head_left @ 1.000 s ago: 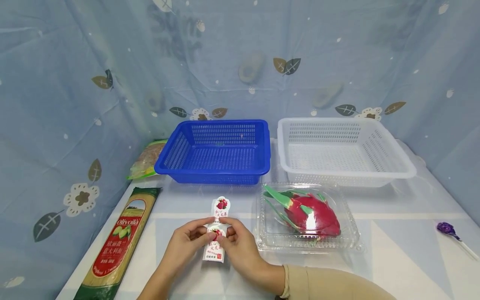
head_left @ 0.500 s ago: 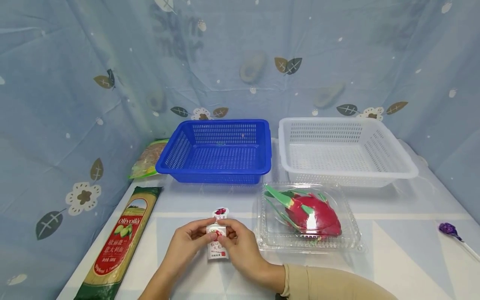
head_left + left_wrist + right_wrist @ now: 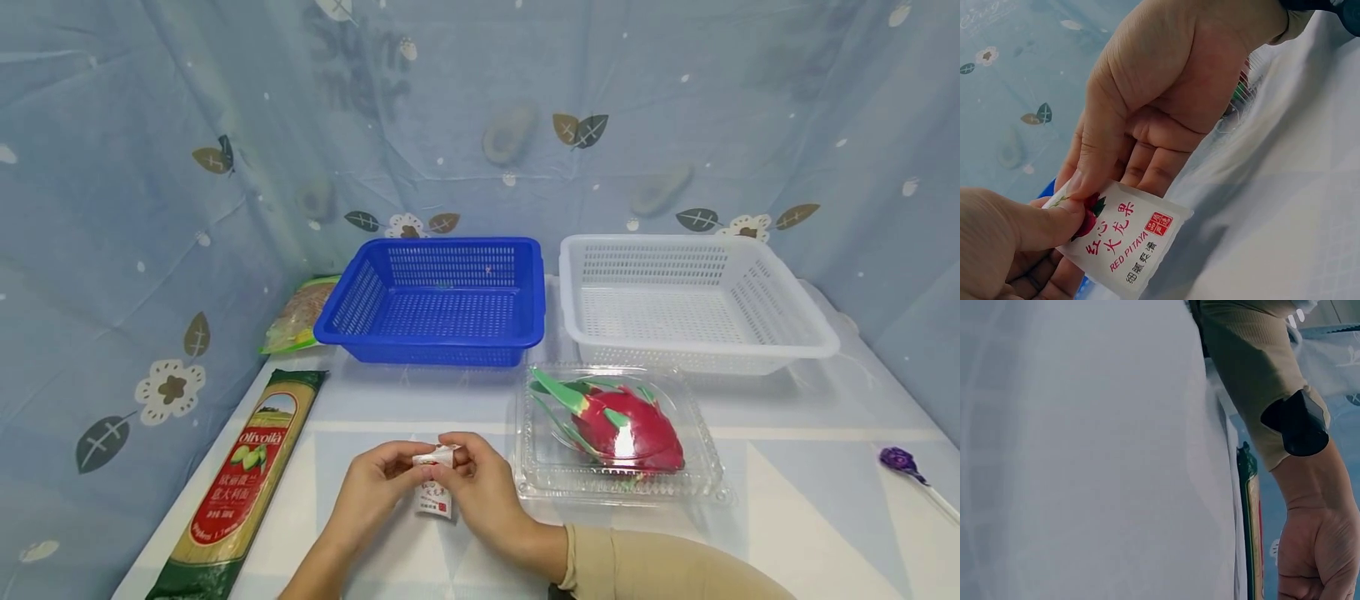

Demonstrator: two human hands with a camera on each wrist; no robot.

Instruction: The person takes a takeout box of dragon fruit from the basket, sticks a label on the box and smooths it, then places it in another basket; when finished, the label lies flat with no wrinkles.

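Both hands meet near the table's front edge on a small white paper label (image 3: pixel 435 497) printed with a red fruit and red writing. My left hand (image 3: pixel 405 471) pinches its top from the left and my right hand (image 3: pixel 452 465) pinches it from the right. The label's upper part is folded down between the fingers, and its lower end hangs toward the table. In the left wrist view the label (image 3: pixel 1127 240) reads "RED PITAYA", with my left thumb (image 3: pixel 1035 225) on its corner and my right hand (image 3: pixel 1160 94) above it. The right wrist view does not show the label.
A clear plastic clamshell (image 3: pixel 697 475) with a red dragon fruit (image 3: pixel 626 425) lies right of the hands. Behind stand a blue basket (image 3: pixel 435 300) and a white basket (image 3: pixel 690 300). A long spaghetti pack (image 3: pixel 240 483) lies at left, a bag (image 3: pixel 296 321) behind it, a purple lollipop (image 3: pixel 900 462) far right.
The label's upper half, which stood up above the fingers a second ago, has been folded down and now barely shows above them. The hands stayed in place.
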